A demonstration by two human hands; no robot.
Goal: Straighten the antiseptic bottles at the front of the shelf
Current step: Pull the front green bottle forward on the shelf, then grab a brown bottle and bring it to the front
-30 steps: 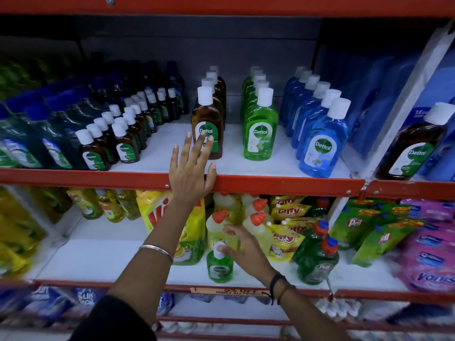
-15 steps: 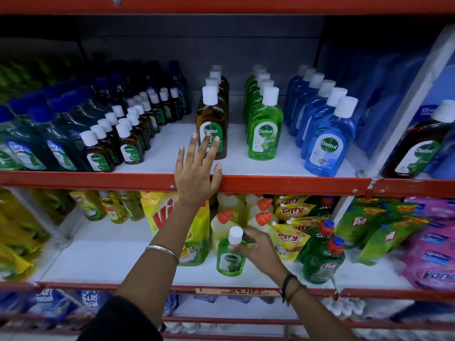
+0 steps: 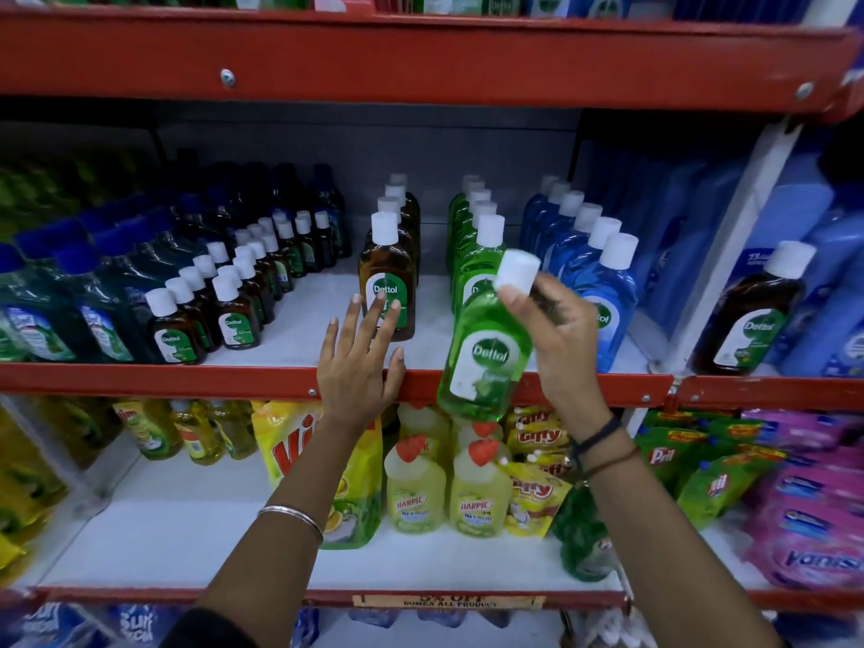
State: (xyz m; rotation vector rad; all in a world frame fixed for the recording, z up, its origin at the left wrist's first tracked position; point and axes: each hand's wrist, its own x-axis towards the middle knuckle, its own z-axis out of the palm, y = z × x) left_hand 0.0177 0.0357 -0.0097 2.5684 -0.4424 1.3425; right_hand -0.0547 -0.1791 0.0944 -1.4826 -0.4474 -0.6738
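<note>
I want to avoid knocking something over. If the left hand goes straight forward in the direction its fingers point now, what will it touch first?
Most likely the front brown Dettol bottle. The left hand rests on the red shelf edge, its fingertips already overlapping the bottle's label. Depth is unclear, so actual contact cannot be confirmed.

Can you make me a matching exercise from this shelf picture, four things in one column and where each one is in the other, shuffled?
Things:
1. green Dettol bottle
2. left hand
3. brown Dettol bottle
4. Harpic bottles

Places:
A. standing at the head of a row on the upper white shelf
B. resting on the red shelf edge, fingers spread
C. held tilted in the right hand, in front of the shelf edge
D. standing on the lower shelf

Pairs: 1-C, 2-B, 3-A, 4-D
</note>
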